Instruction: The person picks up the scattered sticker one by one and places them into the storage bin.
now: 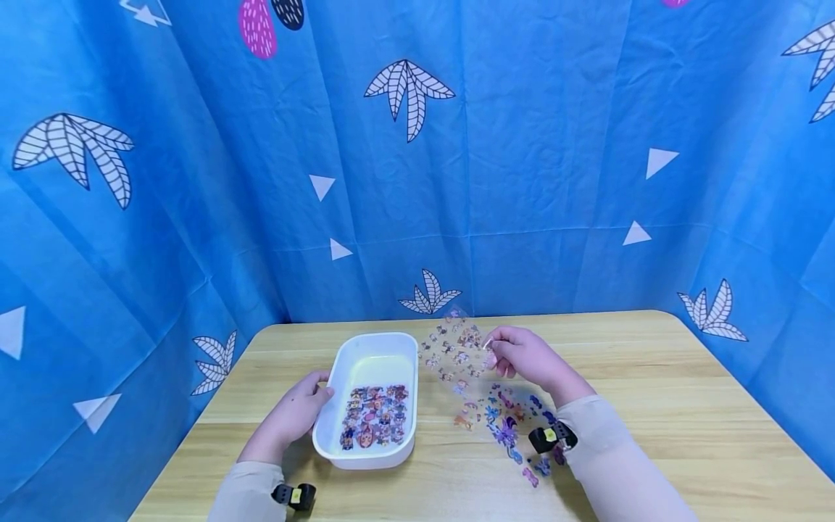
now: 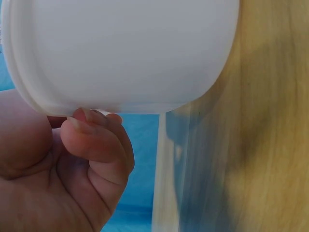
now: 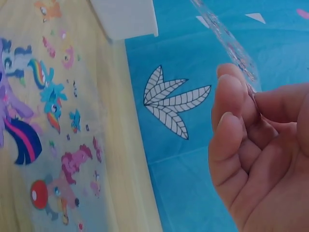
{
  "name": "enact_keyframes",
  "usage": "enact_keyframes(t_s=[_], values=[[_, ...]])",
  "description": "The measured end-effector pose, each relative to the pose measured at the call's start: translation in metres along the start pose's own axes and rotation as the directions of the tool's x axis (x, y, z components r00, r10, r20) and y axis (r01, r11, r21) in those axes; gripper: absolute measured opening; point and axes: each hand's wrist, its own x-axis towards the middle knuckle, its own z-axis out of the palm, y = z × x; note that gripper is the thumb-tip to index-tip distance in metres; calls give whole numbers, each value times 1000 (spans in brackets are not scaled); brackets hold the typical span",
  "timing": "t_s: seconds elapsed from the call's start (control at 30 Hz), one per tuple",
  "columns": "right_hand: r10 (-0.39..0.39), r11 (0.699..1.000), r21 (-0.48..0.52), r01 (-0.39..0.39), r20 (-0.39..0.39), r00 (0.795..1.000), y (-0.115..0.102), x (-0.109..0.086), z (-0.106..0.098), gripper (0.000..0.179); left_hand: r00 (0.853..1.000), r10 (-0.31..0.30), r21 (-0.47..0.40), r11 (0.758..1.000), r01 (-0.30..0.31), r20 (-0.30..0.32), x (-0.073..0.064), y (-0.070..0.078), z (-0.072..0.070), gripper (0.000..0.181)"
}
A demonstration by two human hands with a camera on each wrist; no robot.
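Note:
A white rectangular tub [image 1: 365,460] is in the head view, with colorful cartoon stickers [image 1: 375,419] lying inside it toward its near end. My left hand [image 1: 296,412] grips its left side; in the left wrist view the fingers [image 2: 96,140] curl at the rim. Between thumb and fingers, my right hand [image 1: 528,360] pinches the edge of a clear sticker sheet [image 1: 450,351] printed with small figures. That sheet is raised above the table, right of the tub, and appears nearly edge-on in the right wrist view. Below the right hand, a clear sheet of pony stickers [image 3: 53,104] lies on the table.
The wooden table [image 1: 678,420] has rounded far corners. A blue curtain [image 1: 535,159] with leaf and triangle prints hangs behind it and along both sides. Each wrist wears a black strap with a small camera, such as the right wrist camera [image 1: 551,436].

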Motion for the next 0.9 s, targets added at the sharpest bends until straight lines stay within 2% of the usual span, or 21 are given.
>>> enact_keyframes(t_s=[0.4,0.9], values=[[11,997,80,-19,90,996,-8,-2,8,27,1000,2,-2,1000,-2,3,0,0,-1,43],[-17,985,171,-5,127,992,-14,-3,24,27,1000,-6,11,1000,6,-4,0,2,0,43]])
